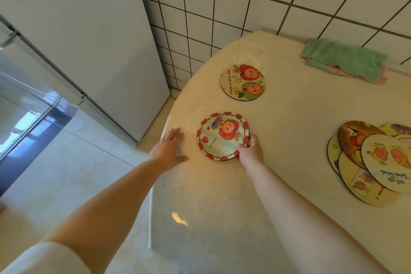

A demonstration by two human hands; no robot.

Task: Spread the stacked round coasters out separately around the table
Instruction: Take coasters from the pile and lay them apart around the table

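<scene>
Red-bordered coaster [223,136] near the table [289,113] edge, pinched at its rim by right hand [250,151].
Left hand [170,149] flat, fingers apart, just beside it; remaining overlapped stack [369,162] well apart at right.

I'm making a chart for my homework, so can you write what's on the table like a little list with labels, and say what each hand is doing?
table: pale round-edged top
red-rimmed coaster: lying near the table's left edge
right hand: fingers gripping the red-rimmed coaster's near right rim
left hand: flat on the table edge, beside that coaster, not touching it
"Have a nice day" coaster: alone, farther back
coaster pile: overlapping coasters on the right, still bunched together
green cloth: against the tiled wall
</scene>
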